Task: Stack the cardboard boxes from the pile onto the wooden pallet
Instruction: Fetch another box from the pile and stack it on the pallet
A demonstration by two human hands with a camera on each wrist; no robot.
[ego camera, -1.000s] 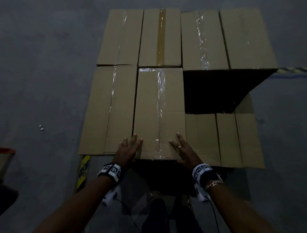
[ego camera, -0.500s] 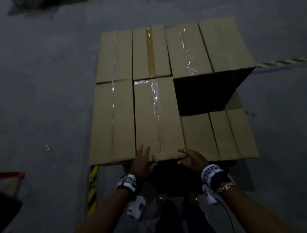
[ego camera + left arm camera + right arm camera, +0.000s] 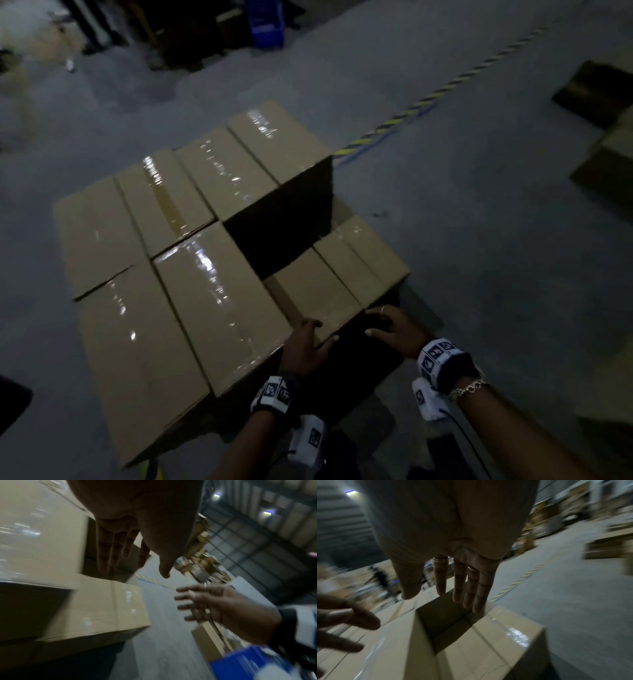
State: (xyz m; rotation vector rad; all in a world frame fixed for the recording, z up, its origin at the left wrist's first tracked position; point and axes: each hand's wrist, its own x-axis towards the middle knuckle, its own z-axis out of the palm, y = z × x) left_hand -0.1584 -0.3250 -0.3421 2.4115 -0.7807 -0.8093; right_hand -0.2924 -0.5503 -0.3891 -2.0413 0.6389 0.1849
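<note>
Tan taped cardboard boxes stand stacked in two layers. The near middle box lies in the upper layer, and beside it on the right a lower box shows its top. My left hand hovers at the upper box's near right corner with straight fingers, holding nothing. My right hand is spread open by the lower box's near edge, fingers straight and empty. The stack hides the pallet.
A gap in the upper layer lies at the right. More boxes sit on the floor far right. Yellow-black floor tape runs behind the stack. A blue crate stands at the back.
Both hands have come off the top of the near middle box and moved right and toward me. The head view has swung right.
</note>
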